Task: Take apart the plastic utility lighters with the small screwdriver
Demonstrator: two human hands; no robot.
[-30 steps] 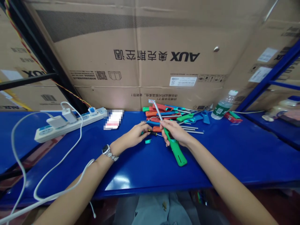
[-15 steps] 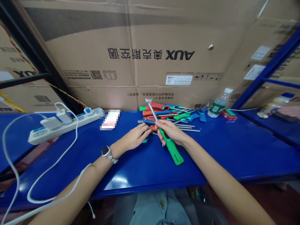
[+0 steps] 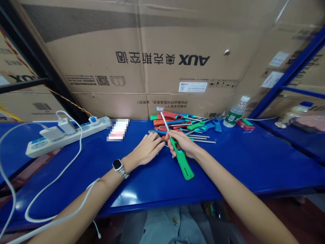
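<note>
A green lighter (image 3: pixel 186 166) with a long metal tube is gripped in my right hand (image 3: pixel 180 142), its tube pointing up and away and its handle toward me. My left hand (image 3: pixel 149 149) rests low over the blue table (image 3: pixel 152 183), just left of the lighter, fingers bent together around something small that I cannot make out. A thin piece shows between the two hands. Beyond them lies a pile of several long lighters, among them a red one (image 3: pixel 172 116), a light green one (image 3: pixel 195 126) and a blue one (image 3: pixel 217 125).
A white power strip (image 3: pixel 73 137) with plugs and cables lies at the left, one cable crossing my left forearm. A blurred-out card (image 3: pixel 118 129) is near it. At the right stand a water bottle (image 3: pixel 235 113) and a red box (image 3: pixel 245 125). A large carton (image 3: pixel 152 34) rises behind.
My left hand has turned slightly and its fingers now cover more of the small green piece beneath them. The green lighter has shifted slightly left with my right hand.
</note>
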